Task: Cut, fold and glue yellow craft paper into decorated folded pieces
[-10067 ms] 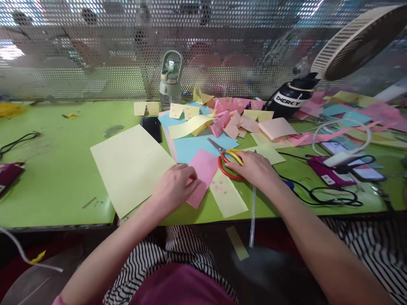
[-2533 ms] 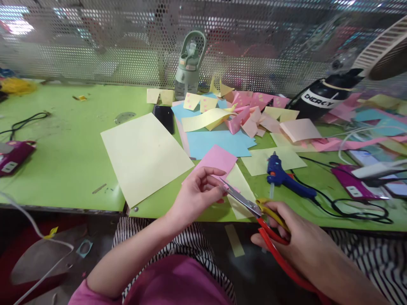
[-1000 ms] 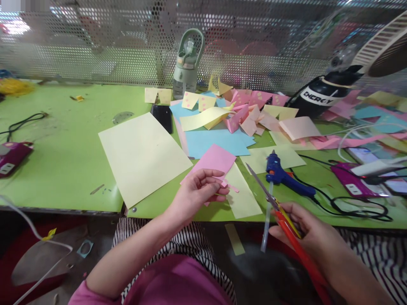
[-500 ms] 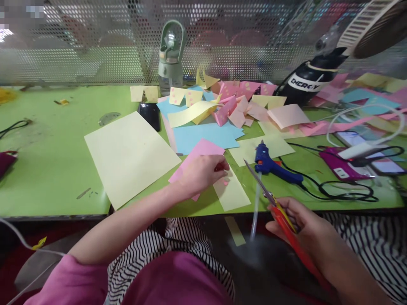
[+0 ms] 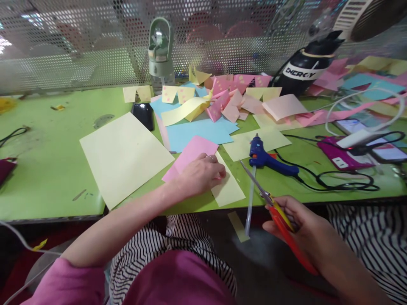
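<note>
My left hand is closed, its fingertips bunched over a narrow pale-yellow paper strip. Whatever its fingers pinch is hidden; a pink tint shows near the tips. Under the wrist lies a pink paper sheet. My right hand grips a pair of scissors by the red and yellow handles, over the table's front edge. Their blades point up and left, nearly closed, towards a blue glue gun with a clear glue stick hanging over the edge.
A large pale-yellow sheet lies left. Behind are blue paper, pink and yellow cut pieces, a green-capped bottle and a black ENERGY bottle. Cables, a magenta power bank and a phone crowd the right.
My left hand has moved down onto the yellow strip, covering the pink bits seen there before. The scissors stay in my right hand, and the view has shifted slightly.
</note>
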The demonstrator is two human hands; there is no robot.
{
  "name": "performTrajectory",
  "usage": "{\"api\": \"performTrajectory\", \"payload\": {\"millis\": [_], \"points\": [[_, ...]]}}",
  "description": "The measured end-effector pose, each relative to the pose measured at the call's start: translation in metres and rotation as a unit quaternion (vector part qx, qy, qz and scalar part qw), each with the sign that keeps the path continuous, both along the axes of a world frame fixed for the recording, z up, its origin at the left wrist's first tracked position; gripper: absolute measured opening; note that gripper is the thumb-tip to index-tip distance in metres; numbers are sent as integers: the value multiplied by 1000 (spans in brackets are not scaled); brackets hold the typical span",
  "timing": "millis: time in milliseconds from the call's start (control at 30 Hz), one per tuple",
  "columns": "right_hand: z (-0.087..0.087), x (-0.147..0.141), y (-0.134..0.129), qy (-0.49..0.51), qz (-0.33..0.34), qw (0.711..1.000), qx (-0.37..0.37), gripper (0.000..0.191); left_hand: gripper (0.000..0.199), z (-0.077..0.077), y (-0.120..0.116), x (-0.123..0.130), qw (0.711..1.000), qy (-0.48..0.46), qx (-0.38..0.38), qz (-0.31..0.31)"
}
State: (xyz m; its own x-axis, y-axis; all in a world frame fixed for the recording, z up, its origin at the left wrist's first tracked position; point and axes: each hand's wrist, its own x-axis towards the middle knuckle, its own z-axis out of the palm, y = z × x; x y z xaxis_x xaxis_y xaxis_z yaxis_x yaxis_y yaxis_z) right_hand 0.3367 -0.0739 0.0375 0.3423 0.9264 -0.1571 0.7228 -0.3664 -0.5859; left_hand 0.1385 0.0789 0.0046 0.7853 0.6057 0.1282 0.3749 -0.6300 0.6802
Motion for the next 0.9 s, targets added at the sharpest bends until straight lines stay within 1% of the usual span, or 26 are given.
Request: {"api": "performTrajectory", "payload": {"millis": [100,167,200,233,267,300,333,367,400,433,467,500,567,633,700,800,900], "points": [[-1,3,-2,77,-4,997,-31,32,10,-1,1,4,1000,-2,-16,8],[-3,5,-2,88,-13,996,-25,33,11,1,3,4,999,-17,-35,19],[-5,6,-2,89,-16,996,-21,34,11,3,3,3,998,-33,-56,26],[-6,7,-2,92,-20,995,-20,34,9,5,3,2,994,-54,-93,31],[-8,7,-2,99,-23,995,-18,34,6,8,3,-1,985,-84,-150,34],[-10,7,-1,111,-26,993,-18,34,4,11,1,-3,966,-121,-224,35],[-12,7,0,128,-32,991,-17,35,7,14,-2,-6,937,-161,-309,37],[-13,5,2,150,-40,988,-12,37,12,17,-6,-9,896,-201,-394,41],[-13,2,5,175,-49,983,-4,40,17,20,-10,-11,850,-240,-467,48],[-13,-2,8,201,-58,978,10,43,21,22,-16,-14,804,-274,-525,55],[-11,-8,11,227,-67,971,28,48,24,23,-22,-16,764,-301,-567,62],[-9,-14,15,252,-73,964,48,52,26,23,-28,-18,732,-324,-596,65],[-3,-30,23,293,-71,949,93,56,28,22,-39,-20,683,-365,-629,69],[2,-44,31,306,-50,942,131,55,28,19,-47,-22,648,-403,-641,78],[5,-55,37,298,-19,942,153,54,27,16,-52,-24,629,-433,-640,87],[9,-67,44,292,11,944,154,56,28,13,-54,-28,624,-454,-628,96],[14,-77,48,287,9,946,148,54,25,11,-54,-31,616,-464,-627,111]]}}
